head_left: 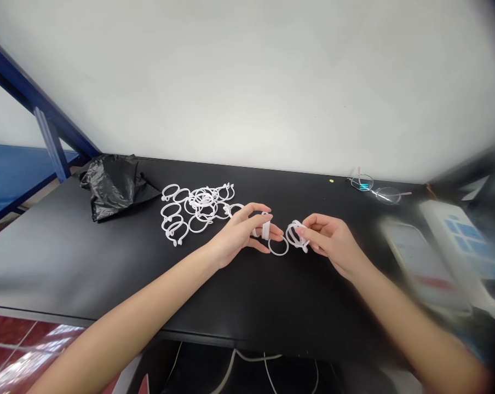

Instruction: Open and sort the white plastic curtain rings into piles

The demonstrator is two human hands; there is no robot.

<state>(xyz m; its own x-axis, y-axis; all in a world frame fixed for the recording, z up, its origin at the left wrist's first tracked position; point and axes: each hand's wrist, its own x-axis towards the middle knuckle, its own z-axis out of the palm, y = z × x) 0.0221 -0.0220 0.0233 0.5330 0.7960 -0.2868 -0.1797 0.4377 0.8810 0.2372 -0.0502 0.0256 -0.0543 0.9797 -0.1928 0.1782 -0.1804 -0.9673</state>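
Observation:
A loose heap of white plastic snap rings [196, 210] lies on the black tabletop [67, 262], just beyond my left hand [241, 232]. That hand's fingers grip a white plastic ring [278, 246], whose flat band shows at the fingertips and whose loop hangs low over the table. Facing it, my right hand [323, 238] pinches another white ring [297, 236] with a small clasp, partly hidden by the fingers. The hands are close together but apart. I cannot tell whether the lower loop touches the tabletop.
A crumpled black plastic bag [114, 186] sits at the back left. Eyeglasses [374, 187] and a small yellow object [332, 180] lie at the back right. Blurred printed boxes or papers [436, 257] fill the right side. Cables [247, 366] run below the table's front edge.

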